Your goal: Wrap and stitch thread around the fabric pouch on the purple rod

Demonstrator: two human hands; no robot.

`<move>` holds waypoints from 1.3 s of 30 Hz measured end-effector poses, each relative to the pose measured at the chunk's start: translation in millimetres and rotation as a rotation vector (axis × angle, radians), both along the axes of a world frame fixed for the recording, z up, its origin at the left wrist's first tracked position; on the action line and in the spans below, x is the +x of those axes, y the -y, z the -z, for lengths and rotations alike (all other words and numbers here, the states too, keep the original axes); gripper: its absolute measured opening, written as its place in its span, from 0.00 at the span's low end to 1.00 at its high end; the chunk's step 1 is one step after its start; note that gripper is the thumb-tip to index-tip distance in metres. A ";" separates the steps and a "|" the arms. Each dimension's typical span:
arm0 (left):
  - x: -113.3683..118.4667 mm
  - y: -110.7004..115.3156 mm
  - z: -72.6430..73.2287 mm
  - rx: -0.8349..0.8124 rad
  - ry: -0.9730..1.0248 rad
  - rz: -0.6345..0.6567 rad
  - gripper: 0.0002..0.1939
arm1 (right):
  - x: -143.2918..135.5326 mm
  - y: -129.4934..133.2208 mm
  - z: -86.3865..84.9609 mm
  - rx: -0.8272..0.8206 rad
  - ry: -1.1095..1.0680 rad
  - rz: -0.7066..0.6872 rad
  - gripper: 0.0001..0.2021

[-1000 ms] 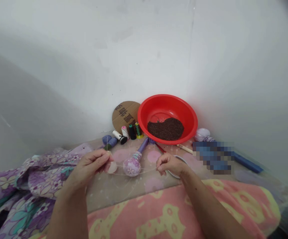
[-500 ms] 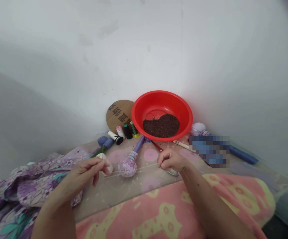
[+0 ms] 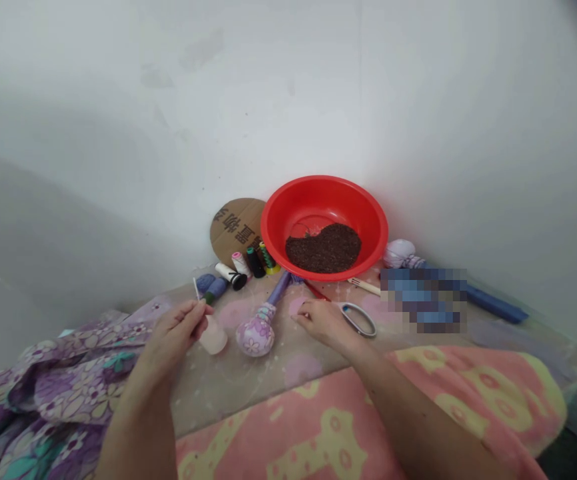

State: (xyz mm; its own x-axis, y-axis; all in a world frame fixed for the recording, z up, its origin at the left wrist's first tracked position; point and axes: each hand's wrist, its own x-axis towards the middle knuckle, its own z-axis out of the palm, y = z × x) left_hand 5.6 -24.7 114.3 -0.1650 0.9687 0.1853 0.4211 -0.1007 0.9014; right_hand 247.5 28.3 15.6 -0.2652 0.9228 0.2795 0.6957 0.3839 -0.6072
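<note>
My left hand (image 3: pixel 181 327) is closed in a pinch on a white string (image 3: pixel 196 291), whose short end sticks up above the fingers. Just beyond it lies a pale rounded object (image 3: pixel 214 336), partly covered by the hand. My right hand (image 3: pixel 321 321) is also pinched, close to the scissors (image 3: pixel 359 320); what its fingertips hold is too small to make out. Between the hands rests a ball-headed stick (image 3: pixel 255 333), its round head wrapped in purple flowered cloth and tied at the neck, its purple handle pointing toward the basin.
A red basin (image 3: pixel 274 250) holding dark brown grains (image 3: pixel 326 250) stands against the wall. Left of it are thread spools (image 3: pixel 255 262) and a cardboard disc (image 3: pixel 233 227). Flowered cloth (image 3: pixel 68 400) lies left, a pink-yellow blanket (image 3: pixel 268 433) in front, another ball-headed stick (image 3: pixel 399 255) right.
The string stretched between my hands no longer shows there; a short end now stands above my left fingers. My right hand has moved slightly left, uncovering the scissors' handle.
</note>
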 end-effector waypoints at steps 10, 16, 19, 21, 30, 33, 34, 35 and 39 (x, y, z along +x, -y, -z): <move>24.8 -41.8 61.7 0.053 -0.516 -0.111 0.14 | -53.8 -31.6 27.7 -0.466 -0.225 -0.169 0.07; 34.9 -42.5 80.2 -0.058 -0.809 -0.140 0.16 | -61.3 -36.3 44.0 -0.512 -0.373 -0.152 0.06; 32.4 -41.5 84.4 -0.099 -0.822 -0.134 0.14 | -59.4 -38.4 46.8 -0.496 -0.446 -0.103 0.07; 29.4 -40.3 85.7 -0.109 -0.809 -0.121 0.13 | -57.1 -38.5 46.5 -0.510 -0.496 -0.085 0.06; 20.5 -36.2 92.9 -0.099 -0.737 -0.067 0.12 | -48.1 -30.2 38.0 -0.649 -0.645 -0.182 0.04; 18.6 -35.7 95.6 -0.067 -0.707 -0.060 0.13 | -43.4 -26.7 30.9 -0.717 -0.653 -0.274 0.04; 18.2 -35.5 96.3 -0.058 -0.699 -0.058 0.13 | -41.6 -25.8 29.1 -0.744 -0.662 -0.309 0.04; 17.9 -35.3 96.8 -0.054 -0.693 -0.057 0.13 | -39.9 -25.2 28.0 -0.770 -0.672 -0.340 0.04; 17.6 -34.1 97.5 -0.057 -0.673 -0.060 0.13 | -35.2 -26.4 30.7 -0.796 -0.674 -0.367 0.03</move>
State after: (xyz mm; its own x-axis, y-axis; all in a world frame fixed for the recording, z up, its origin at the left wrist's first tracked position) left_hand 23.2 9.5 16.8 -0.0857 0.9727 0.2155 0.8959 -0.0194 0.4437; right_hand 212.3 54.7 -15.1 -0.5767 0.7993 -0.1691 0.0531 -0.1699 -0.9840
